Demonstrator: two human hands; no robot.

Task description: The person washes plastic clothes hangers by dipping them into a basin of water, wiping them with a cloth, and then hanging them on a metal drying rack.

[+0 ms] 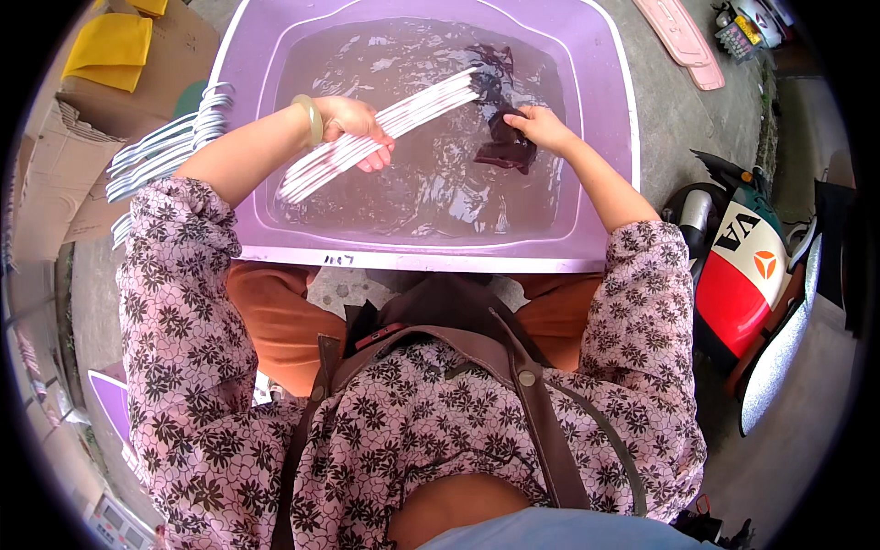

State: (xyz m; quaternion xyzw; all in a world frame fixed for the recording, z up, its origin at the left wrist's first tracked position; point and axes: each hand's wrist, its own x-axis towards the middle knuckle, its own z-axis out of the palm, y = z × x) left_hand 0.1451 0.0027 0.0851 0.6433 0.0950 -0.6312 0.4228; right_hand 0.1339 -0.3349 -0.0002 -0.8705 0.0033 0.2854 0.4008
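A large purple tub [618,101] of murky water stands in front of me. My left hand [356,128] is closed round a bundle of long, thin white rods [403,124], with pinkish lines between them. The bundle slants over the water, its far end up to the right. In my right hand [543,128], a wet dark maroon cloth [507,151] is pinched between thumb and fingers at the water's surface. More dark cloth [492,66] floats just beyond, by the rods' far end; whether the two pieces join, I cannot tell.
Several pale hangers [197,128] hang together at the tub's left edge. Behind them are cardboard boxes [179,50] with a yellow cloth [110,50] on top. A pink plastic piece [679,37] lies on the floor at far right, and a red, white and green machine [744,270] stands nearer.
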